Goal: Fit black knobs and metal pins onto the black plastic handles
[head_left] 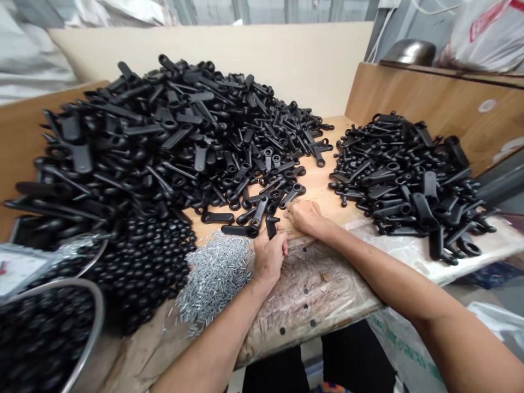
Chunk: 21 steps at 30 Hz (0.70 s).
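1. The left hand [268,257] holds a black handle [271,227] nearly upright, just ahead of the person at 12 o'clock. Its fingers curl closed around the handle's shank, though the exact pinch is partly hidden.
2. The right hand [308,218] lies flat and holds nothing, its fingers pressed together. Their tips sit just beside a loose handle [292,195] on the wooden table [323,183].
3. In hand now is that single handle, raised slightly off the wood, while the right hand rests close by.
4. A large heap of handles [164,142] rises at 11 o'clock, and a smaller heap [403,183] sits at 2 o'clock.
5. Silver pins [215,273] lie in a loose patch at 10 o'clock, beside a mound of black balls [147,262].
6. A steel bowl [96,322] at 9 o'clock is filled with more black balls.
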### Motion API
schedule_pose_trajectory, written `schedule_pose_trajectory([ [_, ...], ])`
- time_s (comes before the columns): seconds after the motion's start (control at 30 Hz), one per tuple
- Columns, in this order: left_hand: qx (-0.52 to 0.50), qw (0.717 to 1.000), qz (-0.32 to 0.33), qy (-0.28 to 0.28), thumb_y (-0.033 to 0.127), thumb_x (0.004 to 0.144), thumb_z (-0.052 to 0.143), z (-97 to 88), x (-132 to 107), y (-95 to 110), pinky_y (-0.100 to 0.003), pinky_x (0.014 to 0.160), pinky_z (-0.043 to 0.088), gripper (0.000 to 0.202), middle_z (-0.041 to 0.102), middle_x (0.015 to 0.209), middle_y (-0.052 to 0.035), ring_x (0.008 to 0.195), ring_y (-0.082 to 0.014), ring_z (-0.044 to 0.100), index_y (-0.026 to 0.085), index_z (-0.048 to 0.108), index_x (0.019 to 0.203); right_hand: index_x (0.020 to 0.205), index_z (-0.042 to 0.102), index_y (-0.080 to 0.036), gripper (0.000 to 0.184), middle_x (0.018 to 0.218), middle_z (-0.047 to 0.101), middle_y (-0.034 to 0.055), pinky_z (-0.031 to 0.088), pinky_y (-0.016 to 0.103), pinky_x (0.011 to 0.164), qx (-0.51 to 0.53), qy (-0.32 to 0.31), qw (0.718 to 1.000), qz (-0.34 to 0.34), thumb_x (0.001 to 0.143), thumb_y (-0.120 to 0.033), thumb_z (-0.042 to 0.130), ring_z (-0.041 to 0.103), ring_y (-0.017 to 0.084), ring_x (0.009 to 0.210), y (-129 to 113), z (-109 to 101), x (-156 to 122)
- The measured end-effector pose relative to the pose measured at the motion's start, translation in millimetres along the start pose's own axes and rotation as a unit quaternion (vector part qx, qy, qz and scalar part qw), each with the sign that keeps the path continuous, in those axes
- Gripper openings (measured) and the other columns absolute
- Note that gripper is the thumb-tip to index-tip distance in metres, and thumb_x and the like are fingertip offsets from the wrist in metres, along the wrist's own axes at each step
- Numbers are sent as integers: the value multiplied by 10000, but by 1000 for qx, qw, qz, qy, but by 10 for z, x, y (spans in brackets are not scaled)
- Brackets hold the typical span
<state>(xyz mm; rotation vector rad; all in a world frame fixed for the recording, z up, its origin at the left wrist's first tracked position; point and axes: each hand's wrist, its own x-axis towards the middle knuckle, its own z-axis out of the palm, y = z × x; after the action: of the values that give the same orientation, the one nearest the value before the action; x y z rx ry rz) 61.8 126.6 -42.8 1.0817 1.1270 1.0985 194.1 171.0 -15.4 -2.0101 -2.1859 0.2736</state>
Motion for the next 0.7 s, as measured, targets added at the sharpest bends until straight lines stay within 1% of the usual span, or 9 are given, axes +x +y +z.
schedule_pose_trajectory([
  [0.07, -6, 1000, -4, 3, 241, 652, 541, 9, -18, 25, -161, 360, 291, 116, 402, 398, 86, 358, -65, 385, 178, 445, 633, 841, 630, -150, 214, 767, 639, 94, 387, 251, 627, 58, 18, 998, -18, 808, -301, 483, 583, 181, 730, 40, -24, -65],
  [0.13, -6, 1000, -1, 2, 259, 668, 540, 6, -28, 43, -160, 355, 287, 122, 408, 410, 83, 364, -66, 396, 176, 453, 645, 829, 622, -150, 204, 635, 581, 20, 370, 217, 553, 206, 27, 977, -49, 797, -306, 494, 531, 124, 591, 74, -79, -163],
  [0.2, -7, 1000, 2, -3, 269, 686, 538, -3, -35, 50, -160, 353, 284, 110, 410, 422, 83, 366, -68, 399, 172, 488, 697, 853, 615, -139, 206, 549, 500, -36, 337, 191, 471, 380, 21, 921, -76, 765, -304, 529, 445, 80, 471, 84, -146, -265],
  [0.27, -8, 1000, 5, -12, 273, 699, 537, -10, -42, 43, -163, 360, 293, 112, 414, 430, 83, 370, -69, 399, 171, 508, 734, 849, 619, -128, 217, 550, 484, -50, 318, 178, 435, 486, 13, 869, -93, 716, -295, 582, 404, 58, 441, 66, -209, -340],
  [0.37, 13, 999, 37, -24, 295, 723, 527, -13, -48, 26, -173, 380, 316, 123, 413, 433, 82, 377, -71, 399, 173, 515, 727, 775, 642, -122, 195, 626, 543, -28, 353, 173, 474, 527, 0, 842, -117, 660, -278, 652, 452, 55, 512, 15, -275, -372],
  [0.43, 46, 996, 75, -21, 300, 732, 523, -18, -47, 34, -182, 393, 328, 135, 417, 433, 77, 382, -74, 402, 169, 519, 698, 749, 650, -117, 184, 621, 554, -24, 370, 174, 492, 520, -3, 845, -120, 667, -281, 655, 467, 56, 527, -21, -312, -372],
  [0.53, 78, 990, 114, 6, 267, 704, 556, -38, -75, 114, -188, 422, 338, 122, 438, 447, 70, 402, -70, 401, 161, 524, 652, 722, 651, -115, 160, 566, 524, -35, 369, 175, 466, 515, 51, 848, -114, 697, -270, 622, 454, 50, 484, -64, -400, -486],
  [0.6, 80, 988, 127, 31, 249, 690, 570, -44, -161, 207, -188, 445, 344, 95, 445, 460, 74, 416, -65, 398, 161, 537, 682, 769, 657, -122, 168, 563, 521, -39, 379, 179, 452, 536, 104, 831, -102, 697, -271, 628, 458, 51, 465, -67, -483, -717],
  [0.7, 17, 980, 192, 42, 233, 696, 569, -30, -457, 352, -200, 448, 357, 92, 445, 455, 78, 411, -68, 411, 158, 558, 748, 868, 663, -136, 265, 629, 569, -23, 405, 194, 445, 574, 167, 799, -60, 650, -284, 688, 481, 60, 465, -11, -581, -1274],
])
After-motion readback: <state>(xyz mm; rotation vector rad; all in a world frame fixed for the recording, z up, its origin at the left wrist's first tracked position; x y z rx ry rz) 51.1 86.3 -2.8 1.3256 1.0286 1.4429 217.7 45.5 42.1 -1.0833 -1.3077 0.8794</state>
